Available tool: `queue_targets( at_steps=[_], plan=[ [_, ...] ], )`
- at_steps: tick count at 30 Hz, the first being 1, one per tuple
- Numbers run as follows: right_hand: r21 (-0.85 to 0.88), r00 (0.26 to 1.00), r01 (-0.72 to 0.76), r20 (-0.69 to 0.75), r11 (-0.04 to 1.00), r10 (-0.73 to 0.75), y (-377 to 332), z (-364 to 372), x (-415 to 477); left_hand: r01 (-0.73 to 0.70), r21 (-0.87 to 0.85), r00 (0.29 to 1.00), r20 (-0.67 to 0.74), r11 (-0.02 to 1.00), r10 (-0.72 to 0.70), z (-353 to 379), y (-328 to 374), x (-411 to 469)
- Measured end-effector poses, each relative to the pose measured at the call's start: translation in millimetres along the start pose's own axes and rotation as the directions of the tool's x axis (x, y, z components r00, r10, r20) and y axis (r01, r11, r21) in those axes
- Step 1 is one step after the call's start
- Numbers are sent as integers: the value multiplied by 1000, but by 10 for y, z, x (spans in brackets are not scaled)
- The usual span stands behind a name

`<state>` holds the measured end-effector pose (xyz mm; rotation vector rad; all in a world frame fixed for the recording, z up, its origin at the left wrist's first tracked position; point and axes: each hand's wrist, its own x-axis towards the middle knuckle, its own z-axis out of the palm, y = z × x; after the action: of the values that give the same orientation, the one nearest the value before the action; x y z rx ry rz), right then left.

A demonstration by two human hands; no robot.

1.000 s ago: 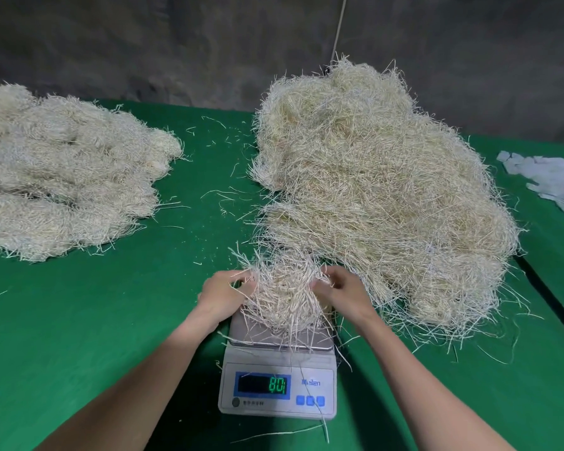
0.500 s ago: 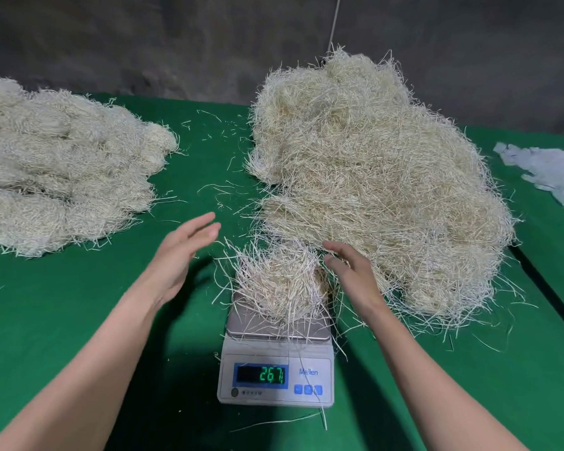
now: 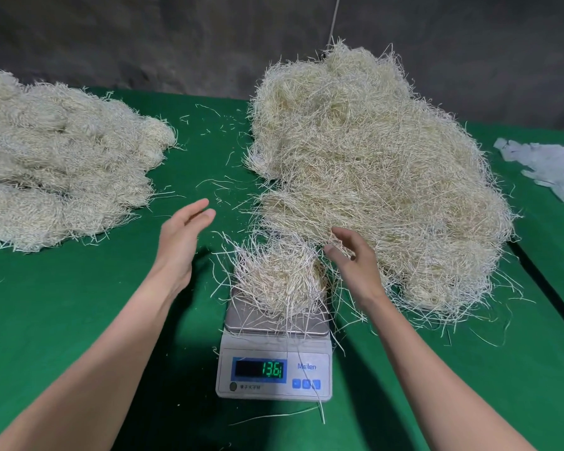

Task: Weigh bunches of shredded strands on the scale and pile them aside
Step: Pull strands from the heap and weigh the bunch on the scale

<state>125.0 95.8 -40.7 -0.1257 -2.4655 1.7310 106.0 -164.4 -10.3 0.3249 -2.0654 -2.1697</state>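
A small bunch of pale shredded strands lies on the steel pan of a white digital scale, whose green display reads 136. My left hand hovers to the left of the bunch with straight fingers, holding nothing. My right hand hangs just right of the bunch with its fingers loosely bent toward it, holding nothing. Behind it rises the big loose heap of strands. A pile of tidy bunches lies at the far left.
The green table cloth covers everything, with stray strands scattered between the two heaps and around the scale. White plastic pieces lie at the right edge. A dark gap in the table runs along the right. A dark wall stands behind.
Both hands let go of the bunch on the scale and drew apart, the left one further to the left. The display fell from 801 to 267 to 136.
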Motion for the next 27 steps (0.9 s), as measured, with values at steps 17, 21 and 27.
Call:
queue_targets(
  at_steps=[17, 21, 27],
  plan=[
    [4, 1000, 9, 23, 1000, -9, 53, 16, 39, 8, -8, 1000, -19, 1000, -8, 54, -20, -7],
    [-2, 999, -11, 42, 1000, 12, 71, 22, 26, 12, 25, 1000, -12, 1000, -12, 42, -82, 28],
    [-191, 928, -303, 162, 934, 335, 176, 115, -54, 154, 361, 970, 122, 920, -210, 103, -340, 16]
  ],
)
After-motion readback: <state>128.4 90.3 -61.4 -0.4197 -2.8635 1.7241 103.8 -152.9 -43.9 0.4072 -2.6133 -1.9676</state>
